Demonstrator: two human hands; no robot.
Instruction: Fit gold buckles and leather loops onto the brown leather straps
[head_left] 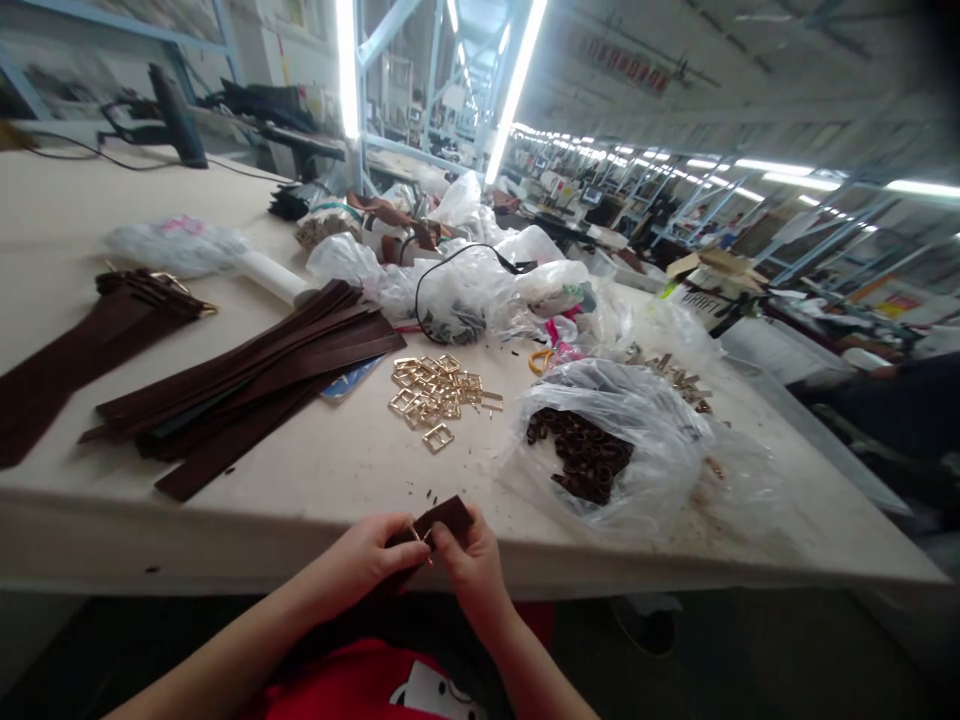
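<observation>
While both of my hands met at the near edge of the desk [315, 470], I held a short brown leather strap piece [444, 518] between them, its free end pointing up and away from me toward the desk's middle. My left hand [367, 555] was pinched on the strap's lower part, thumb and fingers pressed together over it, and my right hand [472, 565] closed on it from the other side, fingertips touching the leather just under the free end. A small gold-coloured glint showed where the two grips met; it may have been a buckle [417, 534], though the view was too small to be sure. The strap's long axis ran slantwise, low on my left and rising to my right.

Straight ahead lay the loose pile of gold buckles [435, 392], well apart from my hands and roughly level between them. To the right of that pile, nearer my right hand, sat a clear plastic bag [645, 420] holding dark brown loops [581, 455]. To the left, nearer my left hand, a stack of long brown straps [247, 390] lay fanned across the desk, their lengths running from lower left to upper right.
</observation>
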